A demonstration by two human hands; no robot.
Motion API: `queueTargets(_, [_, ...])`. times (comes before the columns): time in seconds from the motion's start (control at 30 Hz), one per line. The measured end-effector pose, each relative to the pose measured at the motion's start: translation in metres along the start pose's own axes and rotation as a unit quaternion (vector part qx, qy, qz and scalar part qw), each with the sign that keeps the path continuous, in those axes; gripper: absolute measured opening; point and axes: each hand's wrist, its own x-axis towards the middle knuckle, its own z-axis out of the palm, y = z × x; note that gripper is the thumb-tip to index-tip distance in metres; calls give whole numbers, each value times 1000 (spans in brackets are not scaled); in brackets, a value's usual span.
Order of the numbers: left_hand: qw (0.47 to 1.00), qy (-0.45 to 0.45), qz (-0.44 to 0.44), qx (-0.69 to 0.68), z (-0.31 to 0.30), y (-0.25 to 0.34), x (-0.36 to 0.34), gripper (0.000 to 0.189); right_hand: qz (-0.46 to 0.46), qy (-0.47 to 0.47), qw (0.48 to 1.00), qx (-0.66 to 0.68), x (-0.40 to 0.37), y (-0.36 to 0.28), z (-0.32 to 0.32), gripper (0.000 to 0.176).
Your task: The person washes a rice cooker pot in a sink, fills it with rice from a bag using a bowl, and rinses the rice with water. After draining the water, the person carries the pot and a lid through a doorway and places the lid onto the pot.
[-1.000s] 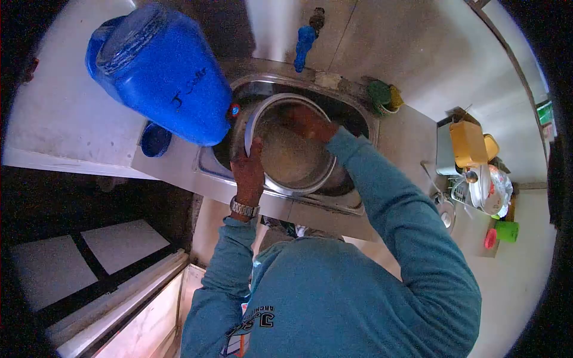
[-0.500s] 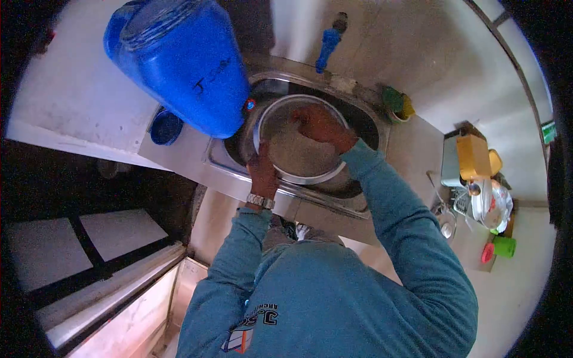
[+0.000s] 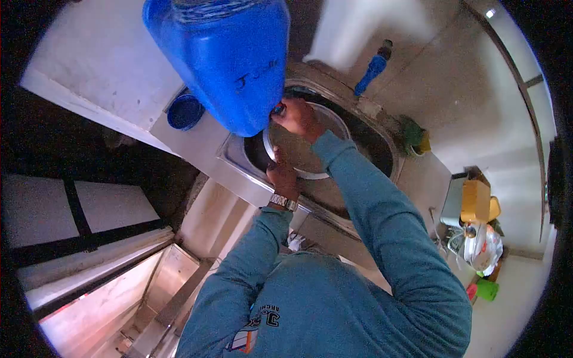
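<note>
A round steel bowl (image 3: 337, 126) with pale, cloudy contents sits in the steel sink (image 3: 385, 149). My left hand (image 3: 282, 174), a watch on its wrist, grips the bowl's near rim. Over the bowl, my right hand (image 3: 297, 118) reaches to the small red tap (image 3: 278, 109) at the bottom of a big blue water container (image 3: 230, 59), and its fingers close on the tap. The container stands on the counter at the sink's left edge, with the tap overhanging the bowl. My hand hides most of the tap.
A blue lid (image 3: 185, 111) lies on the counter beside the container. A blue wall tap (image 3: 371, 68) sticks out behind the sink, with green and yellow cups (image 3: 415, 136) next to it. At right are a yellow box (image 3: 476, 200), dishes and a green cup (image 3: 487, 289).
My right hand left the inside of the bowl and went to the container's red tap. The left hand stays on the rim. My view has swung left.
</note>
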Motion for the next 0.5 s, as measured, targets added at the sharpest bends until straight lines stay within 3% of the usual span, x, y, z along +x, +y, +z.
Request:
queueTargets(0.03, [961, -6, 99, 258, 2, -3, 2, 47, 16, 54, 996, 62, 0, -2, -5, 19])
queueTargets(0.07, [962, -3, 94, 257, -4, 1, 2, 47, 11, 50, 997, 63, -1, 12, 2, 19])
queueTargets(0.13, [941, 36, 185, 282, -11, 5, -2, 53, -174, 126, 977, -6, -2, 33, 8, 26])
queueTargets(0.17, [942, 38, 182, 281, -5, -1, -1, 53, -176, 123, 977, -6, -6, 38, 7, 26])
queueTargets(0.2, [988, 2, 105, 117, 1, -6, 1, 61, -94, 166, 980, 61, -13, 42, 8, 24])
queueTargets(0.23, [998, -31, 26, -52, 3, -3, 4, 69, -12, 207, 970, 126, -17, 47, 6, 23])
queueTargets(0.27, [998, -30, 24, -52, 5, 0, 4, 69, 53, 129, 981, 136, -20, 54, 3, 16])
queueTargets(0.3, [986, -22, 54, 158, 7, 3, 2, 70, 55, 127, 981, 138, -23, 57, 5, 16])
queueTargets(0.33, [929, -13, 81, 362, 6, 8, 1, 72, 78, 51, 992, 85, -27, 63, 11, 15])
queueTargets(0.37, [929, -12, 78, 362, 4, 9, 1, 72, 99, -26, 994, 31, -29, 71, 20, 17])
queueTargets(0.43, [887, 79, 214, 401, -3, 10, 3, 75, 149, -23, 985, 85, -30, 84, 52, 21])
queueTargets(0.47, [887, 80, 213, 401, -7, 18, 3, 75, 198, -18, 971, 136, -30, 93, 70, 27])
queueTargets(0.5, [890, 5, 156, 428, -11, 28, 2, 74, 196, -20, 971, 137, -30, 98, 84, 27])
